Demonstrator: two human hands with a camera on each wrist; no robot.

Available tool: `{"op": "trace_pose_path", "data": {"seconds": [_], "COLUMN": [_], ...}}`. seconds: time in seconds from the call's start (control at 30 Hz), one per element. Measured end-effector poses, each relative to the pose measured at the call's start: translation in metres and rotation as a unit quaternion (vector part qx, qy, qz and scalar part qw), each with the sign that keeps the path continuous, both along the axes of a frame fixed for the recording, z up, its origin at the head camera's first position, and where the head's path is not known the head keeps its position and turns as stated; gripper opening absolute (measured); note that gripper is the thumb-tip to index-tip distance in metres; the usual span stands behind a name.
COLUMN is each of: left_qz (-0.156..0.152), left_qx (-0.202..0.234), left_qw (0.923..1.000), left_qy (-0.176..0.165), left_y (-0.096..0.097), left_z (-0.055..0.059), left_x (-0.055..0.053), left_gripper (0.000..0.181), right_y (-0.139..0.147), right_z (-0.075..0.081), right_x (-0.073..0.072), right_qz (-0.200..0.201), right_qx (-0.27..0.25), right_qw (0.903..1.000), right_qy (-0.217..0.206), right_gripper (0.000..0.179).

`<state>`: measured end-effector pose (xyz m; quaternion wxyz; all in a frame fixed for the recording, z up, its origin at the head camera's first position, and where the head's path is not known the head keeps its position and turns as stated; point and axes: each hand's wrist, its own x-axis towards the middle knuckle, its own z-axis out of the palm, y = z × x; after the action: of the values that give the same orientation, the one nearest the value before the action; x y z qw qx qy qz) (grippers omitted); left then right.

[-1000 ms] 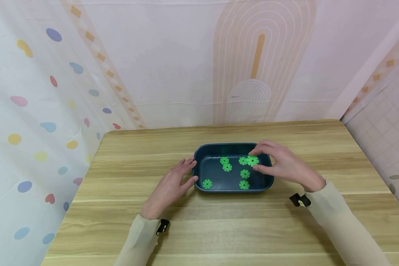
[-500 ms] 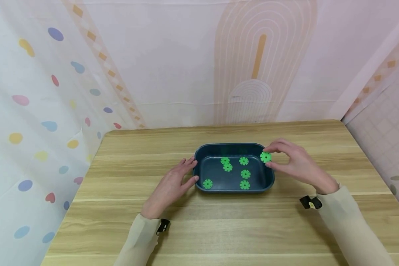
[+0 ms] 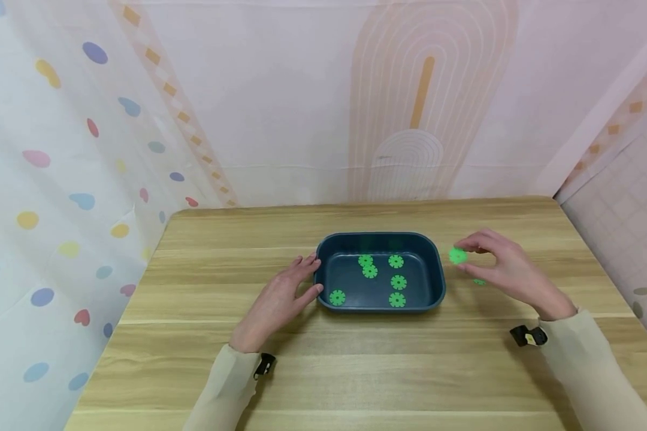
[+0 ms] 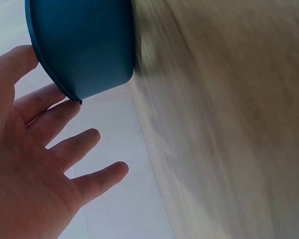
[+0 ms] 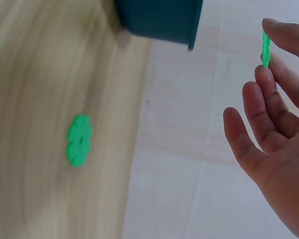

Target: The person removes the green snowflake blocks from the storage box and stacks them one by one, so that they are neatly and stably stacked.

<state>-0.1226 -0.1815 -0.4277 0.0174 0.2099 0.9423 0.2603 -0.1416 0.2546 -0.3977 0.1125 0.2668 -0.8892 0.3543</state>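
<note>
My right hand (image 3: 509, 269) pinches a green notched plastic disc (image 3: 457, 256) between thumb and fingertips, in the air just right of the dark blue tray (image 3: 383, 242). Edge-on, the same disc shows in the right wrist view, well above the tabletop. Another green disc (image 5: 79, 140) lies flat on the table beneath this hand, partly hidden from the head view. With spread, mostly straight fingers my left hand (image 3: 275, 302) rests against the tray's left rim. Several green discs lie on the tray floor, among them a lone one (image 3: 337, 297) at the front left and two touching ones.
A wood-grain table (image 3: 350, 371) carries the tray near its middle. Behind it hangs a pale patterned curtain (image 3: 280, 108), with a dotted curtain (image 3: 64, 197) along the left. A black strap clip sits at each sleeve cuff.
The right hand has lifted a green disc from the tray's right end and carried it rightward past the rim. A disc on the table now shows under that hand. The left hand stays put.
</note>
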Motion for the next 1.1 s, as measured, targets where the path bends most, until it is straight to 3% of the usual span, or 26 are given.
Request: {"op": "trace_pose_path", "data": {"seconds": [0.5, 0.8, 1.1], "left_qz": [0.004, 0.003, 0.0], "left_qx": [-0.002, 0.001, -0.006], "left_qw": [0.9999, 0.9999, 0.9999], "left_qy": [-0.013, -0.013, -0.012], "left_y": [0.0, 0.0, -0.001], "left_z": [0.002, 0.003, 0.002], "left_x": [0.001, 0.001, 0.001], "left_gripper": [0.057, 0.056, 0.057], "right_y": [0.032, 0.047, 0.051], "right_z": [-0.009, -0.017, -0.024], "right_x": [0.005, 0.004, 0.001], "right_qz": [-0.025, -0.021, -0.016], "right_qx": [0.035, 0.061, 0.086], "right_qw": [0.9981, 0.9966, 0.9922], "right_qy": [-0.043, -0.051, -0.089], "right_gripper": [0.027, 0.03, 0.028]}}
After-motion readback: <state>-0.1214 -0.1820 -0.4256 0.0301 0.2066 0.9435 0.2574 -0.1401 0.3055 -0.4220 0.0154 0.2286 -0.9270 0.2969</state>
